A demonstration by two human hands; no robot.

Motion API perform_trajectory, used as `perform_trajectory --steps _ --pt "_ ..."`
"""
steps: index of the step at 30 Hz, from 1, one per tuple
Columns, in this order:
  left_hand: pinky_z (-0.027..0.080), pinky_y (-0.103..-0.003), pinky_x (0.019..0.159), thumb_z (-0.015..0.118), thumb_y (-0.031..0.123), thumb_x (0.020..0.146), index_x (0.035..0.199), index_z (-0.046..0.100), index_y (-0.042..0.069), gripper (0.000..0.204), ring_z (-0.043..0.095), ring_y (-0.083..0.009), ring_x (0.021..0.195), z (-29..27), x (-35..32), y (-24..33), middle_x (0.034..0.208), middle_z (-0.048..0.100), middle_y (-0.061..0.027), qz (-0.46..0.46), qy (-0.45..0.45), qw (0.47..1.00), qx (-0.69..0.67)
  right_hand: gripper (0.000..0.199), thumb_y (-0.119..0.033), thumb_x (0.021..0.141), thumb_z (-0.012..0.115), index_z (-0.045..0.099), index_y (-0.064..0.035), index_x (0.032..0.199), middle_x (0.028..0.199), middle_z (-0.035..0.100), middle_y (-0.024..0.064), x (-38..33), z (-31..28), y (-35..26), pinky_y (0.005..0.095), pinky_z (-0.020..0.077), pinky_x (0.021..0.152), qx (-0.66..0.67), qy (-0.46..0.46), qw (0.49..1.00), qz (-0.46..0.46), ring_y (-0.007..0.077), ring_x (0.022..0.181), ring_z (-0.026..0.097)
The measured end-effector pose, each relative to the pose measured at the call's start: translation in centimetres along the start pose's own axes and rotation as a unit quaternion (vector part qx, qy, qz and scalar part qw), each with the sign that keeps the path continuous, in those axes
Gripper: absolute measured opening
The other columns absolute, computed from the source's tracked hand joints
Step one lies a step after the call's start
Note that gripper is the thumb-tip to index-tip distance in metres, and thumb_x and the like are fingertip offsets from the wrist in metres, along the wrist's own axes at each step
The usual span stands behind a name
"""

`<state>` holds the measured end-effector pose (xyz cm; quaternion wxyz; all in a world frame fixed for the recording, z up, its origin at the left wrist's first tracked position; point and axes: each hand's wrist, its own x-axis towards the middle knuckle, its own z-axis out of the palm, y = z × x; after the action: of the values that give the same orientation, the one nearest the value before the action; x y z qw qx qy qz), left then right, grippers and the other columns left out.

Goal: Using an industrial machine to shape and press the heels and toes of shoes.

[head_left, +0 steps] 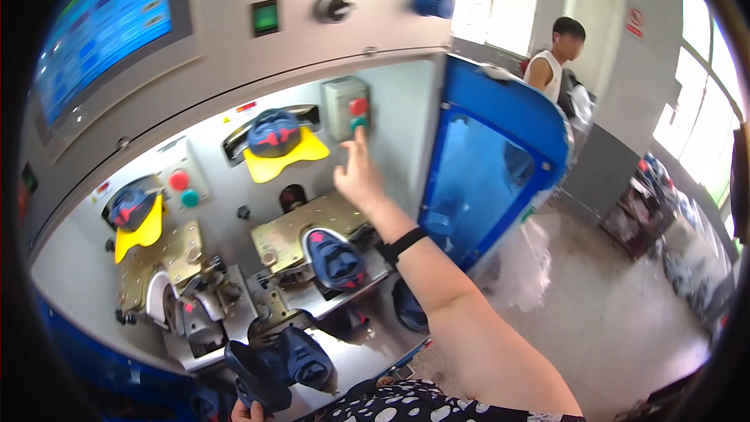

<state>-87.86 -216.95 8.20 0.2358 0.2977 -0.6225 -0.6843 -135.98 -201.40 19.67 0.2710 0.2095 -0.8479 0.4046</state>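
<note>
My right hand [358,176] reaches up inside the machine with a finger stretched out at the green button [358,123], under a red button [358,106]; it holds nothing. At the lower edge, the fingers of my left hand [248,413] close on a dark blue shoe upper [254,379], most of the hand being cut off. Beside it lies another dark blue upper [307,358]. One more upper with red marks [336,259] sits on the right-hand metal mould. Higher up, a dark blue upper [273,133] is fitted over a form with a yellow flap [287,155].
On the left are a second yellow-flapped form [141,230], a metal mould [191,320] and red and green buttons. A touch screen [109,31] is above. The blue door [500,156] stands open at right. A person [551,70] is beyond, near plastic bags [519,266].
</note>
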Motion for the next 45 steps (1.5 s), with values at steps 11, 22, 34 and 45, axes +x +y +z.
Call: perform_trajectory --steps 11,22,34,45 --pt "0.055 -0.034 0.078 0.048 0.015 0.101 0.119 0.058 -0.003 0.027 0.065 -0.0197 0.094 10.7 3.8 3.1 0.107 0.065 -0.0096 -0.019 -0.271 0.952 -0.139 0.061 -0.017 0.080 0.078 0.047 -0.0033 0.130 0.122 0.057 0.0100 -26.6 -7.4 -7.0 0.0364 0.0431 0.099 0.440 -0.301 0.846 -0.024 0.0232 0.116 0.054" --pt "0.054 -0.037 0.086 0.057 0.018 0.098 0.122 0.055 0.001 0.029 0.060 -0.0193 0.109 12.7 7.2 1.4 0.115 0.062 -0.0080 -0.212 -0.393 0.869 -0.213 0.056 -0.024 0.092 0.065 0.038 -0.0080 0.139 0.132 0.051 0.0073 -29.4 -11.4 -1.5 0.0380 0.0455 0.097 0.702 -0.293 0.552 0.340 0.0171 0.117 0.053" --pt "0.052 -0.045 0.089 0.055 0.028 0.099 0.128 0.047 0.008 0.036 0.062 -0.0250 0.110 16.6 7.2 -0.7 0.122 0.062 -0.0105 -0.312 -0.442 0.832 -0.122 0.042 -0.015 0.068 0.083 0.065 -0.0089 0.106 0.099 0.064 0.0092 -34.0 -13.6 0.4 0.0345 0.0537 0.071 0.104 -0.165 0.971 -0.140 0.0273 0.086 0.065" --pt "0.051 -0.039 0.090 0.048 0.026 0.102 0.121 0.050 0.007 0.027 0.061 -0.0259 0.110 17.9 7.6 -1.3 0.122 0.059 -0.0151 -0.252 -0.467 0.845 -0.068 0.029 -0.012 0.080 0.073 0.062 -0.0093 0.107 0.112 0.053 0.0099 -31.2 -15.4 11.5 0.0348 0.0516 0.070 0.000 -0.185 0.975 0.125 0.0258 0.078 0.063"
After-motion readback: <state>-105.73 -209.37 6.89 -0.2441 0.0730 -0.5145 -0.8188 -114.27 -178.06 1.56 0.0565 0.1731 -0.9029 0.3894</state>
